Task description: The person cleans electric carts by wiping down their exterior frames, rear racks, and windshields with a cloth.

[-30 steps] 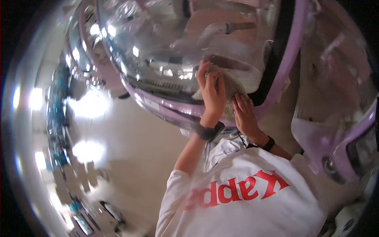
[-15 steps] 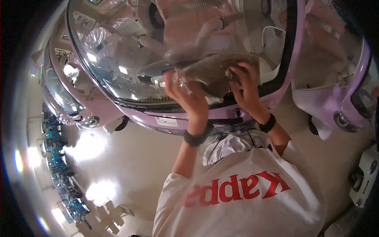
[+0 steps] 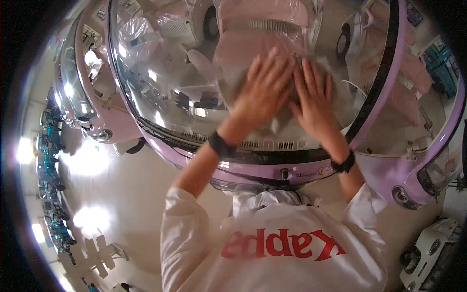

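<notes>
Both my hands lie on the large curved windshield (image 3: 155, 109) of a small pink-purple vehicle. My left hand (image 3: 265, 90) rests flat with its fingers stretched upward and apart. Close beside it, my right hand (image 3: 314, 100) is also flat, fingers long and slightly spread. Between and below the palms shows part of a thin greyish-brown sheet or cloth (image 3: 283, 119); most of it is covered by my hands, and its edges blend with the glass. Through the windshield a pink seat (image 3: 262, 46) is visible.
Another pink vehicle (image 3: 116, 119) stands at the left, and a purple one (image 3: 384, 177) close at the right. A small white vehicle (image 3: 430, 243) is at the lower right. Several teal machines (image 3: 51, 160) line the far left. A black seal (image 3: 287, 156) borders the glass.
My hands have moved up the windshield and closer together. The sheet, earlier spread between my bent fingers, is now mostly under flat palms. My view has shifted slightly.
</notes>
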{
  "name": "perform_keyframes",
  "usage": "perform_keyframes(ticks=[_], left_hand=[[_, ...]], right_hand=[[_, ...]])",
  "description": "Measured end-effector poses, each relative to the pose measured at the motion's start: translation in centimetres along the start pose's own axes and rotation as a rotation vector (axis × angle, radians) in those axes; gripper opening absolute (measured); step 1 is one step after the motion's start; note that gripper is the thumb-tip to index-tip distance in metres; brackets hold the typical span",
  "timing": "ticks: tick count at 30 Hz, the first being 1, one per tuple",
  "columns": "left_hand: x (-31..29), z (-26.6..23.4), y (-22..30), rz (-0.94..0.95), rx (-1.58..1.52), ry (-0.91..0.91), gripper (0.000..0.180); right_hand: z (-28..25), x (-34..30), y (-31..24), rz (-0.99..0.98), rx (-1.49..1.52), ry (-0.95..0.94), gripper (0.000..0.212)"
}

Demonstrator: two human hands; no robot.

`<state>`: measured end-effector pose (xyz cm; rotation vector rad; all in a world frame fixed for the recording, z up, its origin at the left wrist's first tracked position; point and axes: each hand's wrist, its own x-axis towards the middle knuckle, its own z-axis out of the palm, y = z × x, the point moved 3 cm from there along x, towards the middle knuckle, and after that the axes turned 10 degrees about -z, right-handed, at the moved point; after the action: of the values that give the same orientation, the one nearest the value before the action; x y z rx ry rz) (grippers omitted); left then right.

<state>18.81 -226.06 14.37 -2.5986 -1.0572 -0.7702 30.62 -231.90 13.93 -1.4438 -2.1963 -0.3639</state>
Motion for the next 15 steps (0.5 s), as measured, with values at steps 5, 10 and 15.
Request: perform_keyframes(ticks=[5, 10, 15], left_hand=[[11.2, -4.2, -4.8, 0.166, 0.001, 0.445, 0.043], [17.7, -5.9, -8.7, 0.080, 0.122, 0.358, 0.044], [14.1, -3.9, -8.3, -0.067, 0.005, 0.551, 0.050]], right_hand=[[-4.6, 10.4, 4.5, -0.107, -0.296, 0.141, 0.065], [-6.9, 19.5, 8.8, -0.099, -0.237, 0.090, 0.069], [-3.8, 16.7, 7.2, -0.164, -0.304, 0.379, 0.068]])
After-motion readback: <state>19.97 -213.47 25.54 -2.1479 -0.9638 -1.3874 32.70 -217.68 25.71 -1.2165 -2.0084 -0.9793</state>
